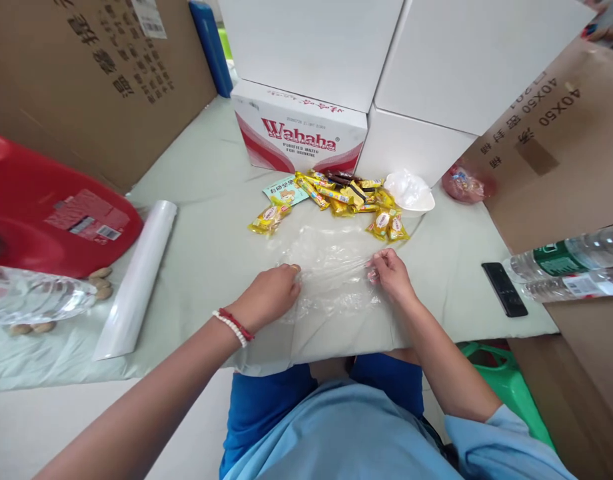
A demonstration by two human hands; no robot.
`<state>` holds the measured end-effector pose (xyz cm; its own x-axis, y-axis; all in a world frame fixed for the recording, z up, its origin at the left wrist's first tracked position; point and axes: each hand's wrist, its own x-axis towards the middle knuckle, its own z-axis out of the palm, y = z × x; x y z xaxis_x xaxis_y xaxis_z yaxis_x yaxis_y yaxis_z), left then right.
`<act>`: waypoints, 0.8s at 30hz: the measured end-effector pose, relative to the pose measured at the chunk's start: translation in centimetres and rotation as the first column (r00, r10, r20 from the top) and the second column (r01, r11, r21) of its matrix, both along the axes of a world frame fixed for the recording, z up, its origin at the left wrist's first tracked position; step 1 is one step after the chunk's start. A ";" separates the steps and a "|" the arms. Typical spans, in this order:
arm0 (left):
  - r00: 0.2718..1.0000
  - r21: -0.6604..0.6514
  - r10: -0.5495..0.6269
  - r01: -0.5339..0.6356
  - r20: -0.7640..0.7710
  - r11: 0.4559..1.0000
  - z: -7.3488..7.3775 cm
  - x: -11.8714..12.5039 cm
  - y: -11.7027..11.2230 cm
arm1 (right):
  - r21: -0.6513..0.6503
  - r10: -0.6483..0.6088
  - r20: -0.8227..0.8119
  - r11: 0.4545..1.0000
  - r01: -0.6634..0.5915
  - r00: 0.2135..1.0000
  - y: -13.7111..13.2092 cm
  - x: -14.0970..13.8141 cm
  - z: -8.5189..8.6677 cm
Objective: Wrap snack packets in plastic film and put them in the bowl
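Observation:
A clear plastic bag [331,267] lies flat on the pale green cloth in front of me. My left hand [271,293] pinches its left edge with the fingers curled. My right hand [392,275] pinches the right edge the same way. Beyond the bag lies a heap of yellow wrapped snacks [346,197], with one yellow packet [270,217] apart on the left and a light blue packet [285,191] beside it. A white bowl [411,192] lined with plastic stands to the right of the heap.
A roll of clear film [139,273] lies left. A red container [46,213], an empty bottle [31,297] and some nuts [100,280] sit far left. A Wahaha carton [301,130] and white boxes stand behind. A black phone [504,289] and water bottles [566,257] lie right.

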<state>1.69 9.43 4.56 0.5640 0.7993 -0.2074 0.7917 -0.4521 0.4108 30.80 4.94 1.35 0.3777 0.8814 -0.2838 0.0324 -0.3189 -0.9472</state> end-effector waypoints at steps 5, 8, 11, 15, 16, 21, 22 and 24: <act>0.997 0.204 0.004 0.012 -0.074 0.979 1.2 2.6 0.8 | -0.036 0.026 -0.044 0.999 -0.028 0.999 -0.6 -0.3 0.1; 0.998 0.279 -0.057 0.062 -0.027 0.958 -0.1 3.0 1.2 | -0.034 0.045 -0.024 0.998 -0.046 0.999 -1.1 0.0 -0.4; 1.000 0.226 -0.001 -0.002 0.012 0.974 -2.9 1.6 1.5 | -0.030 0.019 0.014 0.999 -0.019 1.000 -1.6 1.1 -0.9; 0.998 0.210 0.068 -0.070 0.017 0.975 -5.9 -0.8 0.0 | -0.067 0.057 0.062 0.996 -0.053 0.996 -2.6 3.0 -1.4; 0.997 0.223 0.076 -0.077 0.014 0.972 -6.1 -1.2 -0.8 | -0.085 0.076 0.087 0.994 -0.068 0.993 -2.9 3.5 -1.4; 0.980 0.308 0.191 -0.166 -0.051 0.937 -6.3 -0.9 -5.2 | -0.118 0.128 0.677 0.991 -0.065 0.725 -3.2 4.5 0.8; 0.975 0.322 0.212 -0.181 -0.066 0.929 -6.3 -0.6 -6.0 | -0.061 0.088 0.792 0.996 -0.066 0.604 -3.0 4.0 1.6; 0.966 0.340 0.243 -0.202 -0.084 0.918 -6.2 0.0 -7.3 | 0.063 0.016 0.893 0.985 -0.160 0.450 -2.7 1.9 3.2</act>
<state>1.69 2.08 -1.65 0.3505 0.9361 0.0302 0.9220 -0.3505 0.1645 32.67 2.23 4.55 0.2782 0.9230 0.2658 0.8978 -0.1516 -0.4134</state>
